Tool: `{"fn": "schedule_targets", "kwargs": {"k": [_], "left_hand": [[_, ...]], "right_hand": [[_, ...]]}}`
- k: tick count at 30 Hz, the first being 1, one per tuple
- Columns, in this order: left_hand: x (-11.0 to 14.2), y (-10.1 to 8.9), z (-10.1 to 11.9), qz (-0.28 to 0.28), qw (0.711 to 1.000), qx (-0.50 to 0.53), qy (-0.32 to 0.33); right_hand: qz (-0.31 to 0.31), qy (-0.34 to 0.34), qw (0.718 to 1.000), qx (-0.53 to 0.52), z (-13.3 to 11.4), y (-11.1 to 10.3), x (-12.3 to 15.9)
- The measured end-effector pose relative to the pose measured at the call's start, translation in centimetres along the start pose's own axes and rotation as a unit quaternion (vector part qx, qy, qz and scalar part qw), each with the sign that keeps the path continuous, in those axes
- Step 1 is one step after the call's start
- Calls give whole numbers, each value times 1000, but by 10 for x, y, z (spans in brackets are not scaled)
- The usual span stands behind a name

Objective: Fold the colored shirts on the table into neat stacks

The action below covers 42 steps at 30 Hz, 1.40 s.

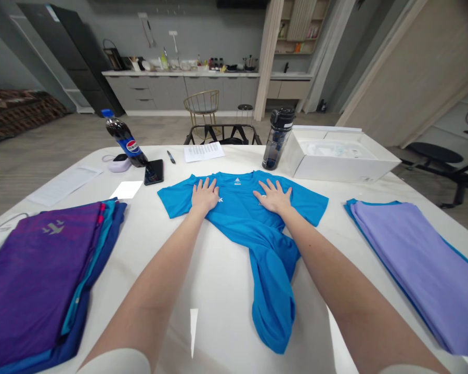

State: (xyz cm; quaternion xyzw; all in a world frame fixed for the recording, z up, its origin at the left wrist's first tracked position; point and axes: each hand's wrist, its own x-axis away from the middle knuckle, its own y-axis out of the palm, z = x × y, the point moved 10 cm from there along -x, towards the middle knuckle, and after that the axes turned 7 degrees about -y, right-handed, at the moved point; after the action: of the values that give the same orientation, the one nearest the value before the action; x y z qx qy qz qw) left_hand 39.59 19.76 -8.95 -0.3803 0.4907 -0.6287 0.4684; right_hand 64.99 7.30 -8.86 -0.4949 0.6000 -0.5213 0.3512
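Observation:
A blue T-shirt lies on the white table in front of me, its collar at the far side. The shoulders and sleeves are spread, while the lower part is bunched and twisted toward me on the right. My left hand rests flat on the left chest, fingers out, partly over a white print. On the right chest, my right hand presses down with fingers spread. Neither hand grips the cloth. To the left is a stack of folded shirts, purple on top. Folded lilac cloth lies over blue cloth at the right.
Along the far side stand a cola bottle, a phone, a pen, a printed sheet, a dark drink bottle and an open white box. Beyond the table are a chair and a kitchen counter.

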Motion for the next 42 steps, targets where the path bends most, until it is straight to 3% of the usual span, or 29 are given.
{"fn": "schedule_targets", "kwargs": {"k": [9, 15, 18, 21, 25, 28, 31, 35, 38, 42], "left_hand": [[-39, 3, 3, -5, 1000, 8, 9], [-28, -15, 11, 41, 998, 21, 34], [-1, -36, 27, 102, 988, 39, 113], [34, -44, 44, 98, 976, 62, 185], [91, -34, 77, 9, 965, 70, 252], [137, -28, 109, -37, 953, 54, 296], [166, -29, 129, -35, 955, 45, 292], [181, -35, 132, -20, 969, 52, 240], [201, -49, 126, -6, 969, 70, 237], [254, -82, 124, 24, 938, 105, 331]], "right_hand": [[13, 13, 1000, -2, 5, -4, -38], [59, 19, 998, -15, 0, -15, -35], [161, 7, 987, -22, -9, -41, -13], [219, -25, 975, -35, -21, -56, 20], [164, -59, 984, -47, -26, -46, 69], [125, -46, 990, -45, -13, -36, 113], [94, 8, 994, -50, 15, -28, 154], [54, 49, 996, -43, 34, -21, 189], [61, 31, 993, -95, 18, -24, 204], [127, -96, 950, -269, -48, -51, 233]]}}
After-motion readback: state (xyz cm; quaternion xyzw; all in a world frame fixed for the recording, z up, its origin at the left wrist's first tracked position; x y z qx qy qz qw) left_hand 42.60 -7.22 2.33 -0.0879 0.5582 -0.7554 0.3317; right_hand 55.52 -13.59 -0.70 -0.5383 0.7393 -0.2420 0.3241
